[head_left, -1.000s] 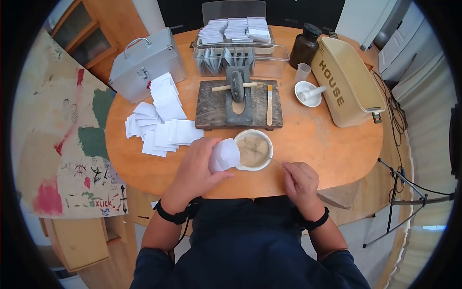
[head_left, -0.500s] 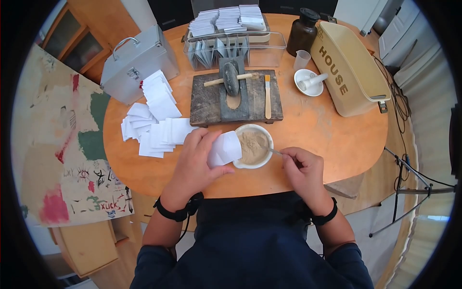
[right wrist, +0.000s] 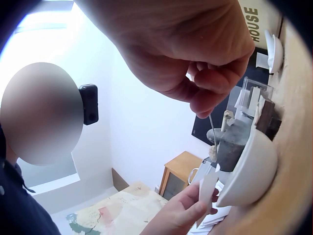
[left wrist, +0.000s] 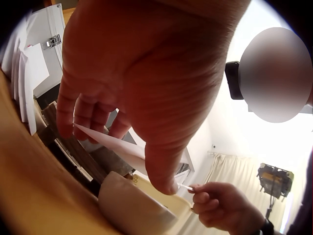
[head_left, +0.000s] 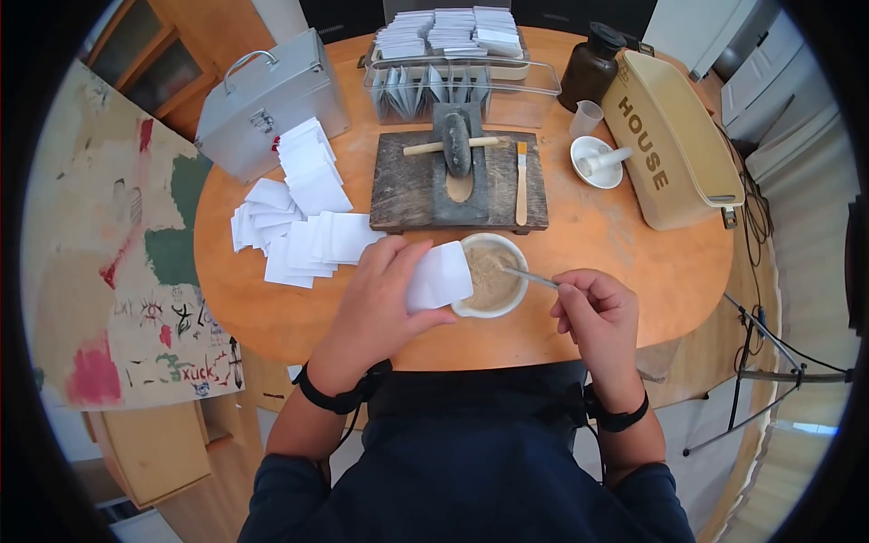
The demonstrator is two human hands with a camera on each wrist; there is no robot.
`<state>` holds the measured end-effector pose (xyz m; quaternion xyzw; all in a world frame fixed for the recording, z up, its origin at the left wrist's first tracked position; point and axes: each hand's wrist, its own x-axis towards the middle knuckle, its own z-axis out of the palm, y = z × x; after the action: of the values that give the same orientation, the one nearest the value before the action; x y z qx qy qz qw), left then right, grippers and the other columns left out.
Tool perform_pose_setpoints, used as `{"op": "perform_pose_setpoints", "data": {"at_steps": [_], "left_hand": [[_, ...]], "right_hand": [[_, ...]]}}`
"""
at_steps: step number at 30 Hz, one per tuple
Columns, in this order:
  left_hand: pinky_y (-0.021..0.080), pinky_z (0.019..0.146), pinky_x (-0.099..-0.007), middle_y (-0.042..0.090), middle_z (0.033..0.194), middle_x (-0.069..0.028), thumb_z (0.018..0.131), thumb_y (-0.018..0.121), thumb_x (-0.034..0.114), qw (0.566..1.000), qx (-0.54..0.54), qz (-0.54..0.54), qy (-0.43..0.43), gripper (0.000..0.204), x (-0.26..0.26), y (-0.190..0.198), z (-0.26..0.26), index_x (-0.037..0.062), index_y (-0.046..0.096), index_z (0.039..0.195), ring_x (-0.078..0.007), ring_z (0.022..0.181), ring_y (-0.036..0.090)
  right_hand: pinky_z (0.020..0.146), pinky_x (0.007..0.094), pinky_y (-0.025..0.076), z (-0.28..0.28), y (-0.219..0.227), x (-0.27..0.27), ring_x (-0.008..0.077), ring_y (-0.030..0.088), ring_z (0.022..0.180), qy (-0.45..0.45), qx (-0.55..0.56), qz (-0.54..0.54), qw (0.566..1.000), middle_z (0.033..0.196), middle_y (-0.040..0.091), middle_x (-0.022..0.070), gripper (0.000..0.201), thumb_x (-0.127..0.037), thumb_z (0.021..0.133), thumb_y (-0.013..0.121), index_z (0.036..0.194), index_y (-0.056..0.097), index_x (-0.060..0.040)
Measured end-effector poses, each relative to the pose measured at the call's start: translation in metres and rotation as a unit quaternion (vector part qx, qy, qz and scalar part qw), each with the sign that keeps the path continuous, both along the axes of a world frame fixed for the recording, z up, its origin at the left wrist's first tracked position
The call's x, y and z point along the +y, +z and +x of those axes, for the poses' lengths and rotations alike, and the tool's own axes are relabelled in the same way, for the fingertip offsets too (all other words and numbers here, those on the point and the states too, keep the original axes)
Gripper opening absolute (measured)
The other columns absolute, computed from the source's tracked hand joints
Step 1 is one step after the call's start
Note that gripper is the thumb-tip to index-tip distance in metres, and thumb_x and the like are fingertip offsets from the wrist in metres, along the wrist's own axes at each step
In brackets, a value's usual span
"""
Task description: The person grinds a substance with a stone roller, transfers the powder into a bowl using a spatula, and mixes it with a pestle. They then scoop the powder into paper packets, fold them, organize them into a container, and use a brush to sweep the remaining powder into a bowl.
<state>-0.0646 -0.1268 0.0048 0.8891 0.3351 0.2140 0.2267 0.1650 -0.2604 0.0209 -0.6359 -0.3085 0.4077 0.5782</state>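
My left hand [head_left: 369, 294] holds a small white paper envelope [head_left: 440, 277] between thumb and fingers, at the left rim of a white bowl [head_left: 522, 288]. Tan powder [head_left: 487, 282] lies in the bowl. My right hand [head_left: 601, 317] pinches the handle of a thin metal spoon [head_left: 536, 278], which reaches in over the bowl from the right. In the right wrist view, a clump of powder [right wrist: 213, 153] sits on the spoon's tip, above the rim and near the envelope [right wrist: 209, 187]. The envelope's inside is hidden.
Loose white envelopes [head_left: 312, 167] lie at left before a silver case [head_left: 272, 113]. Behind the bowl, a wooden board [head_left: 398, 195] bears a grinding stone [head_left: 458, 149] and a brush [head_left: 521, 185]. A small mortar [head_left: 593, 176], brown bottle [head_left: 590, 72] and cream bin [head_left: 665, 145] stand right.
My right hand has moved up and to the right, and the spoon's tip has come up out of the powder. The left hand keeps the envelope beside the bowl. The head view has shifted slightly.
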Motion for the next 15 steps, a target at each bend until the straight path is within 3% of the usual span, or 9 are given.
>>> {"op": "perform_pose_setpoints", "data": {"at_steps": [4, 7, 9, 10, 12, 15], "left_hand": [[0.044, 0.097, -0.0441, 0.053, 0.122, -0.0175, 0.061, 0.090, 0.033, 1.000, 0.001, 0.013, 0.002, 0.081, 0.000, 0.001, 0.001, 0.0023, 0.055, 0.128, -0.0373, 0.113, 0.053], [0.044, 0.096, -0.0439, 0.053, 0.121, -0.0170, 0.061, 0.090, 0.033, 1.000, -0.007, 0.005, -0.001, 0.080, -0.002, 0.003, 0.002, 0.0025, 0.056, 0.126, -0.0371, 0.112, 0.053], [0.045, 0.096, -0.0436, 0.053, 0.120, -0.0167, 0.060, 0.090, 0.033, 1.000, -0.012, -0.006, -0.002, 0.080, -0.002, 0.002, 0.002, 0.0025, 0.056, 0.126, -0.0370, 0.112, 0.053], [0.045, 0.095, -0.0437, 0.053, 0.118, -0.0162, 0.061, 0.089, 0.033, 1.000, -0.015, 0.001, -0.004, 0.078, -0.002, 0.002, 0.002, 0.0024, 0.056, 0.125, -0.0367, 0.110, 0.053], [0.045, 0.094, -0.0438, 0.053, 0.115, -0.0156, 0.061, 0.089, 0.033, 1.000, -0.018, 0.008, -0.006, 0.077, -0.002, 0.000, 0.002, 0.0023, 0.056, 0.123, -0.0365, 0.108, 0.053], [0.045, 0.094, -0.0440, 0.052, 0.116, -0.0157, 0.061, 0.089, 0.032, 1.000, -0.025, 0.002, -0.009, 0.077, -0.002, -0.003, 0.003, 0.0026, 0.056, 0.123, -0.0366, 0.108, 0.053]], "right_hand": [[0.056, 0.0196, 0.048, -0.014, 0.001, 0.004, 0.0051, 0.060, 0.064, 0.026, -0.030, 0.023, 0.999, 0.073, 0.066, 0.0019, 0.013, -0.005, 0.094, 0.062, 0.100, 0.069, 0.0043], [0.056, 0.0229, 0.049, -0.018, -0.006, 0.010, 0.0094, 0.062, 0.061, 0.053, -0.127, 0.030, 0.990, 0.071, 0.066, 0.0047, 0.012, -0.002, 0.092, 0.063, 0.100, 0.069, 0.0029], [0.055, 0.0279, 0.050, -0.019, -0.010, 0.014, 0.0183, 0.063, 0.058, 0.090, -0.377, 0.138, 0.912, 0.070, 0.065, 0.0087, 0.015, 0.003, 0.084, 0.065, 0.099, 0.070, 0.0013], [0.055, 0.0279, 0.050, -0.018, -0.010, 0.014, 0.0183, 0.063, 0.058, 0.091, -0.376, 0.138, 0.912, 0.070, 0.065, 0.0087, 0.015, 0.003, 0.084, 0.065, 0.099, 0.070, 0.0013], [0.055, 0.0315, 0.051, -0.016, -0.010, 0.014, 0.0255, 0.063, 0.059, 0.123, -0.473, 0.227, 0.842, 0.070, 0.064, 0.0112, 0.021, 0.007, 0.077, 0.068, 0.097, 0.070, -0.0005], [0.055, 0.0324, 0.051, -0.016, -0.010, 0.013, 0.0251, 0.064, 0.059, 0.113, -0.481, 0.239, 0.836, 0.071, 0.065, 0.0099, 0.023, 0.008, 0.074, 0.069, 0.095, 0.070, -0.0010]]}}
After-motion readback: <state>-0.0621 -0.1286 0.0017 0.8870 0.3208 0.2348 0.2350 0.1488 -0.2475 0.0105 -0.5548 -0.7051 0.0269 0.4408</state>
